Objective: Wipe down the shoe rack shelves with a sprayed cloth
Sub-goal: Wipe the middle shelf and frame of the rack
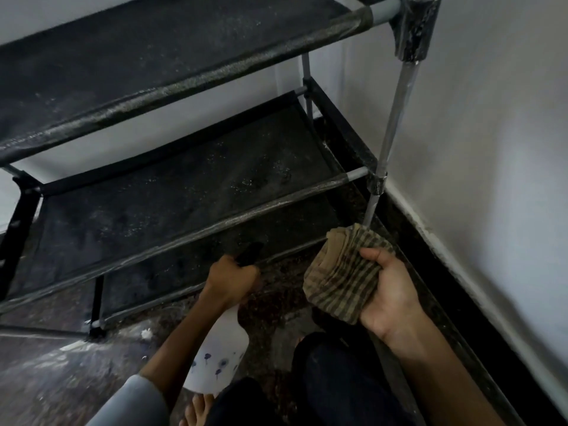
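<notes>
Fingers (373, 253) of the right hand (390, 290) curl over the top edge of a bunched checked cloth (342, 276), with the palm turned up and the fabric lying across it; the cloth spills off the hand's left side and its upper fold sits just beside the foot of the rack's front right upright pole (395, 118). Largest in view is the shoe rack (172, 192), a frame of grey tubes carrying black fabric shelves: the upper shelf (147, 53) runs across the top of the view and the lower shelf (172, 192) lies beneath it, both speckled with pale dust or droplets. White wall (498, 118) closes the right side, meeting a dark speckled floor (55, 373). Next comes a white spray bottle (216, 355) printed with small blue flowers, tilted with its black nozzle (250, 252) pointing toward the lower shelf's front bar. The left hand (230, 285) is clenched around the bottle's neck, near the cloth but apart from it. Bare toes (196, 407) show at the bottom edge.
</notes>
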{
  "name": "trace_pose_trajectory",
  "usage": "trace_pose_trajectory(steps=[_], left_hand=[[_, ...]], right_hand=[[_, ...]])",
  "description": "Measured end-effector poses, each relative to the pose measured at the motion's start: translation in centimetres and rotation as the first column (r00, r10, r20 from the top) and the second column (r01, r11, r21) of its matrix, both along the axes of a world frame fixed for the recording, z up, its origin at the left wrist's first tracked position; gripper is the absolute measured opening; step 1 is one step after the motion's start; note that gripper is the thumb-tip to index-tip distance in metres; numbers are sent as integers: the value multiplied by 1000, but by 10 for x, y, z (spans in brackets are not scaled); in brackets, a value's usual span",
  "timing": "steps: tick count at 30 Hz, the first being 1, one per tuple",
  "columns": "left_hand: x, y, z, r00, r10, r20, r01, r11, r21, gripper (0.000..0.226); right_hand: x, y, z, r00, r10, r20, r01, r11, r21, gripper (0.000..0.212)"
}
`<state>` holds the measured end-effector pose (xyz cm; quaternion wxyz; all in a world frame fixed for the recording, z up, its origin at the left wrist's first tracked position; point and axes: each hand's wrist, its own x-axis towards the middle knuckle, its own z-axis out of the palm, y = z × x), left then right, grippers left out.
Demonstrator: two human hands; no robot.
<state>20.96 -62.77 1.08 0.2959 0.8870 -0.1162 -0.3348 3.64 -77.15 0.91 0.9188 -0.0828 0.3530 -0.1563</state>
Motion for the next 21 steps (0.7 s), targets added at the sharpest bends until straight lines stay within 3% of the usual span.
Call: trace_pose_trajectory(steps=[6,11,16,21], left_hand=[[7,18,0,1000,1,-19,-1,999,-44,6],[6,46,15,994,58,-89,-76,976,-206,13],[2,83,41,1000,29,-12,-32,943,-332,18],[-2,110,98,993,112,46,-79,887,-454,11]], right_hand=[[9,9,2,1000,11,5,-11,1000,21,40],[22,20,9,998,35,51,-37,999,30,39],[34,38,30,989,116,90,-114,993,-27,40],[40,62,78,961,209,183,-191,975,-112,34]])
